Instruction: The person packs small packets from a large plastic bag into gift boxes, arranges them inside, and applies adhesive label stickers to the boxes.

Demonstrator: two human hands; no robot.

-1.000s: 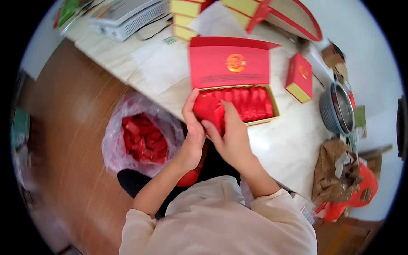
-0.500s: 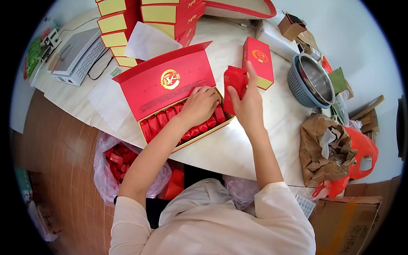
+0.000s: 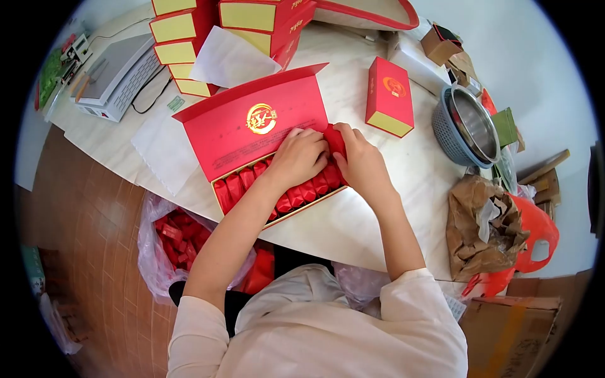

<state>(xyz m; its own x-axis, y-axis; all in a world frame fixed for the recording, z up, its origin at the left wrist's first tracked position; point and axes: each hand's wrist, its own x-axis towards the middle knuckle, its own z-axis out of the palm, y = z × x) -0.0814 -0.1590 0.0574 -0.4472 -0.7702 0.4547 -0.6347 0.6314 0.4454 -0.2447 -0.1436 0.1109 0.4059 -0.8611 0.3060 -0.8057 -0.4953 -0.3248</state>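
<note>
A red gift box point(image 3: 314, 212) with cream edges lies with its lid point(image 3: 220, 129) raised; the lid bears a gold emblem and small print. Shiny red foil packets point(image 3: 234, 186) fill it in rows. My left hand point(image 3: 301, 157) reaches into the box, fingers bent and close together on the packets near the right end; its fingertips are partly hidden. At the box's right end, my right hand point(image 3: 364, 162) grips a red packet point(image 3: 336, 142) between thumb and fingers, the packet partly inside the box.
A closed red box point(image 3: 390, 94) lies to the right, and stacked red boxes point(image 3: 265, 16) stand behind. White paper point(image 3: 165, 154) is at left. A steel bowl in a blue basket point(image 3: 449, 135) and a crumpled brown bag point(image 3: 482, 236) are at right. Below hangs a plastic bag point(image 3: 151, 252) of red packets.
My right hand has brought the red packet down and left, from above the table to the box's right end. My left hand stays in the box. The view has shifted slightly.
</note>
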